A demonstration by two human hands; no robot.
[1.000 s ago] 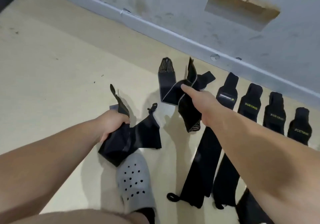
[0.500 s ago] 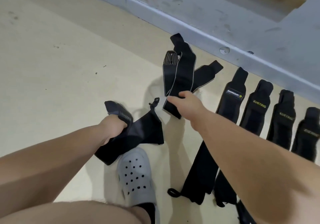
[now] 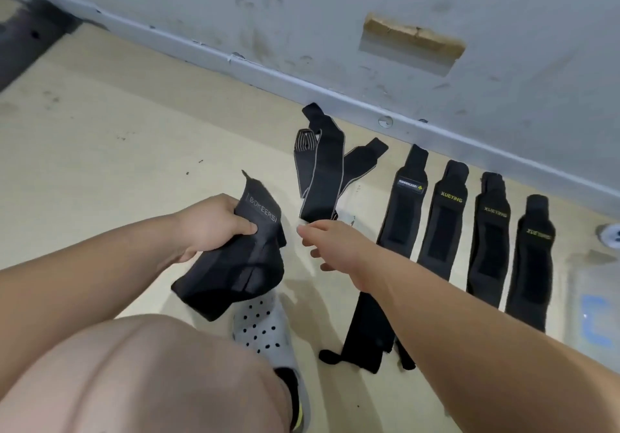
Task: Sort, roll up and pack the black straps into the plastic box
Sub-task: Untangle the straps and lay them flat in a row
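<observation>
My left hand (image 3: pixel 214 224) grips a folded black strap (image 3: pixel 238 265) with BOKEERSI printed on it, held above the floor. My right hand (image 3: pixel 332 244) hovers with relaxed fingers just below a grey-edged black strap (image 3: pixel 322 177) that lies on the floor near the wall, not touching it. To the right, several black straps lie side by side in a row: one with a rectangular label (image 3: pixel 407 204) and three marked XUEYING (image 3: pixel 446 218) (image 3: pixel 489 231) (image 3: pixel 533 258). A clear plastic box (image 3: pixel 593 312) with a blue mark shows at the right edge.
A grey wall with a metal skirting (image 3: pixel 335 93) runs along the back of the beige floor (image 3: pixel 100 150). My bare knee (image 3: pixel 144 375) and grey perforated clog (image 3: pixel 265 332) fill the lower middle. A round metal fitting (image 3: pixel 609 234) sits at the right edge.
My right hand has let go of the grey-edged strap, which now lies on the floor, and has opened. My left hand has lifted its folded strap higher.
</observation>
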